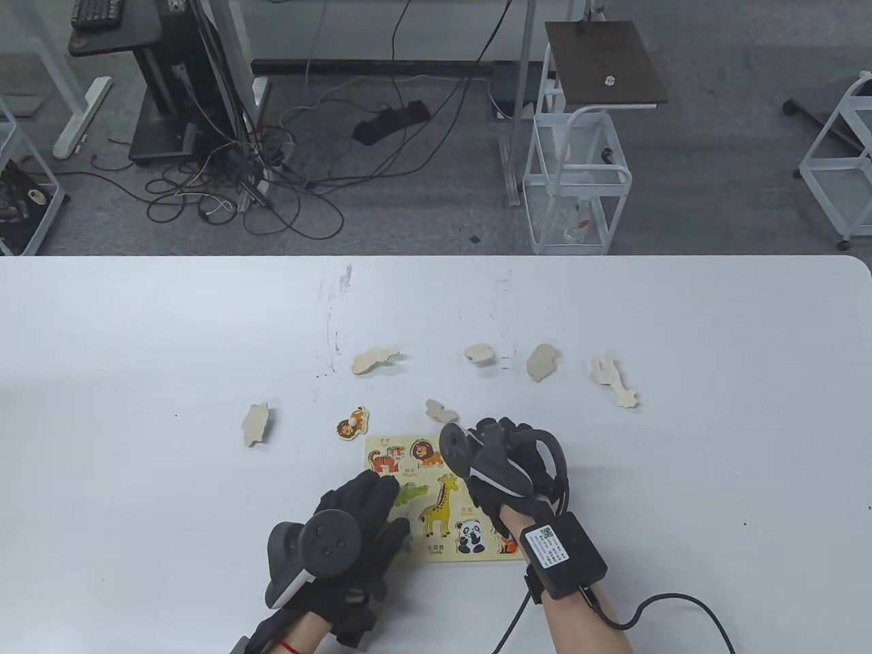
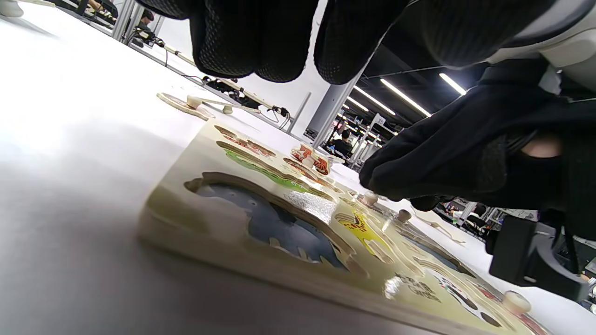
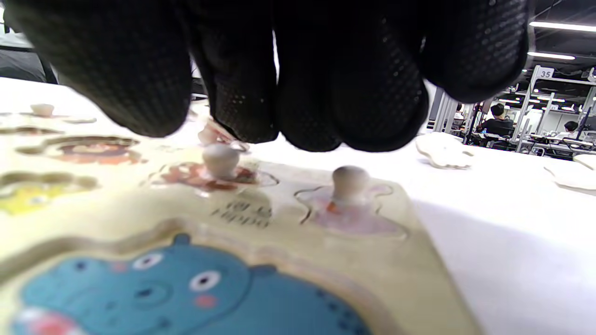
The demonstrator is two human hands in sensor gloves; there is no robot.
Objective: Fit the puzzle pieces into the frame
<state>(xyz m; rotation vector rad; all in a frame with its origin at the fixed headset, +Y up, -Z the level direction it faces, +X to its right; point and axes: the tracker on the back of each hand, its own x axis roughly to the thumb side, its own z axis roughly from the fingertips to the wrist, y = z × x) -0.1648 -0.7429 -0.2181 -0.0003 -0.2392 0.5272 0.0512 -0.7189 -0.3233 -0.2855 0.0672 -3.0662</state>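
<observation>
The yellow puzzle frame (image 1: 381, 444) lies at the near middle of the table, showing tiger, lion, crocodile, giraffe and panda pictures. My left hand (image 1: 371, 507) rests with straight fingers on the frame's left side. My right hand (image 1: 501, 453) hovers over the frame's right part. In the right wrist view its fingertips (image 3: 307, 116) hang just above two knobbed pieces (image 3: 220, 170) (image 3: 350, 204) seated in the frame (image 3: 428, 284), gripping neither. A blue hippo recess (image 3: 186, 293) is in front. In the left wrist view the frame (image 2: 186, 204) shows a blue-grey recess (image 2: 279, 228).
Several loose pieces lie face down beyond the frame: (image 1: 374, 360), (image 1: 479, 352), (image 1: 543, 360), (image 1: 613, 380), (image 1: 255, 423), (image 1: 441, 411). One coloured piece (image 1: 352, 424) lies face up by the frame's far left corner. A cable (image 1: 681, 606) trails from my right wrist.
</observation>
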